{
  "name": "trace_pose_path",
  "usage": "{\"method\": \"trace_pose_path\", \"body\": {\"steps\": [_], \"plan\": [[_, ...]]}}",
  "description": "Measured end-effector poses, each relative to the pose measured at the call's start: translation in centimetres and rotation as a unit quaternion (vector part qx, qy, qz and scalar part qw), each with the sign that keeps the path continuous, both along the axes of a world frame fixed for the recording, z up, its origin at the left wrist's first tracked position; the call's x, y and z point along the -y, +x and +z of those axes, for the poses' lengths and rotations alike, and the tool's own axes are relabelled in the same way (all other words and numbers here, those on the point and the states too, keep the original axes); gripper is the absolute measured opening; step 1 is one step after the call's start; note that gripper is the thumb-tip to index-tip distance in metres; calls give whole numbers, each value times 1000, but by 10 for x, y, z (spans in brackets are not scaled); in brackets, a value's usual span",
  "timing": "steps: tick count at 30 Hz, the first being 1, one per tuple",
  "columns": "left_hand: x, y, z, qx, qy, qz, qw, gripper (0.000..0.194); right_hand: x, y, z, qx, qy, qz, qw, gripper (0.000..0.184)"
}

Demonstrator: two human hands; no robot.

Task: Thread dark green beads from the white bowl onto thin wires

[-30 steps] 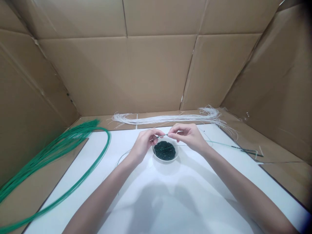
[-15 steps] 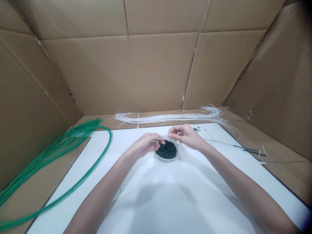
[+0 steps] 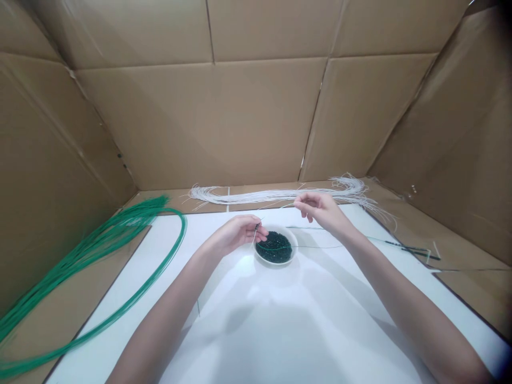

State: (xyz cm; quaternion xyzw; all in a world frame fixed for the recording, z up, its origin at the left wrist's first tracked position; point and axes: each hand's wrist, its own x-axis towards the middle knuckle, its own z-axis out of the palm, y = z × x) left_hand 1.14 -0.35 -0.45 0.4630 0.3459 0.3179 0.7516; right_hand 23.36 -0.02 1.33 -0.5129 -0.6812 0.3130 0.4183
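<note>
My left hand (image 3: pixel 240 233) is at the left rim of a small white bowl (image 3: pixel 295 256). Its fingertips pinch thin strands, with a few dark beads (image 3: pixel 256 228) threaded at the thumb. Inside the bowl lies a heap of tiny black beads (image 3: pixel 274 247), and a green strand crosses over them. Up and to the right of the bowl, my right hand (image 3: pixel 320 210) has thumb and index finger closed on a thin pale wire (image 3: pixel 286 206) that runs off to the left. Where that wire ends near my left hand is too fine to make out.
A bundle of white wires (image 3: pixel 264 196) lies along the back edge. Long green wires (image 3: pixel 132 224) curve over the left side. Dark beaded strands (image 3: pixel 416 249) rest at the right, on the edge of the white board (image 3: pixel 272 330). Cardboard walls (image 3: pixel 192 117) enclose the back and sides.
My right hand has moved up and right, away from my left hand, drawing the pale wire out. My left hand has stayed by the bowl, and the dark beads in its fingers now show.
</note>
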Motion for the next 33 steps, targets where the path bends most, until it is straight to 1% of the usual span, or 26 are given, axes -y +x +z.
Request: {"method": "trace_pose_path", "body": {"steps": [2,6,9,12,15,18,21,24,28,31,33], "plan": [[0,-3,3,8,21,3,1000,11,-1,4,2,-10,6,-19,1000,18],[0,-8,10,3,71,35,997,15,-2,11,7,-34,26,-63,997,18],[-1,-11,13,5,98,44,994,15,-1,15,10,-54,46,-77,994,17],[-1,-14,17,6,86,38,996,20,-1,16,11,-59,52,-82,994,17],[-1,-18,20,-16,85,28,996,25,-1,16,11,-58,52,-84,993,18],[-2,-22,21,-38,109,19,993,23,-2,15,11,-56,51,-86,993,18],[-4,-25,21,-53,97,13,994,20,-5,15,9,-57,45,-89,993,18],[-7,-29,19,-72,90,18,993,22,-7,14,4,-49,38,-92,994,18],[-11,-35,13,-149,88,32,984,30,-8,9,-4,-20,30,-80,996,19],[-13,-36,8,-226,80,17,971,41,-6,2,-9,-14,24,-54,998,20],[-12,-33,7,-267,123,20,956,42,-3,-4,-10,-10,22,-34,999,21]]}}
